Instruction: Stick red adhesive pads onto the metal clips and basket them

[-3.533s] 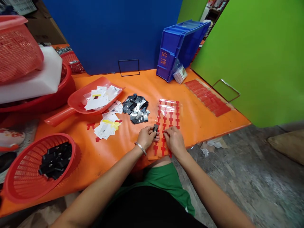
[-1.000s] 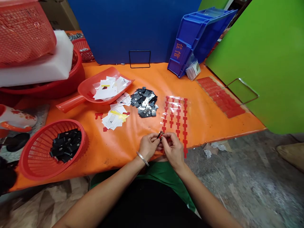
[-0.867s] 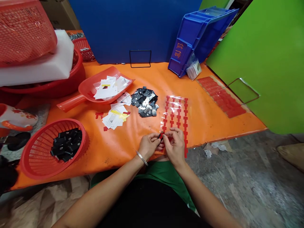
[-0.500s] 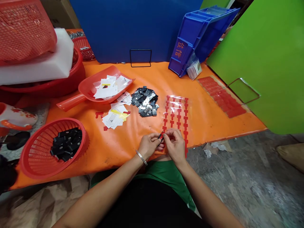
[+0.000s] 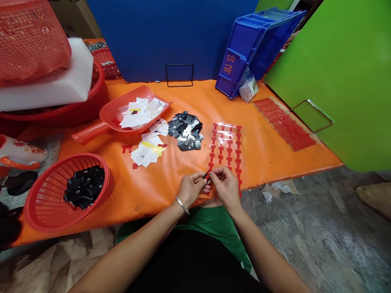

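Near the table's front edge, my left hand (image 5: 191,188) pinches a small black piece (image 5: 205,176) that has a red sticker (image 5: 208,175) on it. My right hand (image 5: 225,185) meets it there, thumb and forefinger closed on the red sticker end. Just beyond my fingers lies a clear sheet (image 5: 225,138) with rows of red T-shaped stickers, its near end partly under my right hand. Behind and left of the sheet is a pile of black and silver pieces (image 5: 185,130). The red mesh basket (image 5: 33,203) at the left holds more black pieces (image 5: 84,187).
A red scoop (image 5: 106,112) with white papers rests on the orange table (image 5: 171,173), beside a paper stack (image 5: 145,154). Farther back stand a blue bin (image 5: 232,53) and a blue panel (image 5: 183,36). Red sheets (image 5: 284,124) lie by the green panel (image 5: 330,81). A mug (image 5: 24,150) stands left.
Both hands stay together at the same spot, with only slight finger movement on the black piece. The whole view has shifted a little.
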`<action>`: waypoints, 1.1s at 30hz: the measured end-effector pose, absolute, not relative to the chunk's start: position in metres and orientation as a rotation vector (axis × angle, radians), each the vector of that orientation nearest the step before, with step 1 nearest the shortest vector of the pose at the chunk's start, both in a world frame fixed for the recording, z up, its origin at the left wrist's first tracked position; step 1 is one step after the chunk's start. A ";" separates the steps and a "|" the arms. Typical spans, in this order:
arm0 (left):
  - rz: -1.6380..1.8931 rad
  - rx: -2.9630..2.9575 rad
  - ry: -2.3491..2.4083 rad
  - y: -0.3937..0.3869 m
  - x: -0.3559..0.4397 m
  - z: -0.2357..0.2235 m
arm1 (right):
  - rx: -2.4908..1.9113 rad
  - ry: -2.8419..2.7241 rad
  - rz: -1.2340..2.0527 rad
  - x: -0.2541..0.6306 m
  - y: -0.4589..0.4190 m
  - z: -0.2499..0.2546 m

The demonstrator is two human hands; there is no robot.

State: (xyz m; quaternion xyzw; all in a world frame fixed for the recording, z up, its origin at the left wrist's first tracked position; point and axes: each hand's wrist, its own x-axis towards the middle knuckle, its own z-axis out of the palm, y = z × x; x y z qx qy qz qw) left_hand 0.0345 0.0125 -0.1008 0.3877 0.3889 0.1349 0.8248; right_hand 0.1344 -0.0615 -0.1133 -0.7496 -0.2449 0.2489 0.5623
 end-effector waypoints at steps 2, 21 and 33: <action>0.288 0.821 0.824 0.013 0.034 -0.101 | -1.716 -0.514 0.611 0.137 -0.062 -0.111; 0.635 1.217 0.929 0.068 -0.051 -0.034 | -1.962 -1.121 0.363 0.161 -0.023 -0.089; 0.603 2.133 2.136 0.140 -0.205 -0.025 | -2.294 -1.453 -0.228 0.172 0.034 -0.117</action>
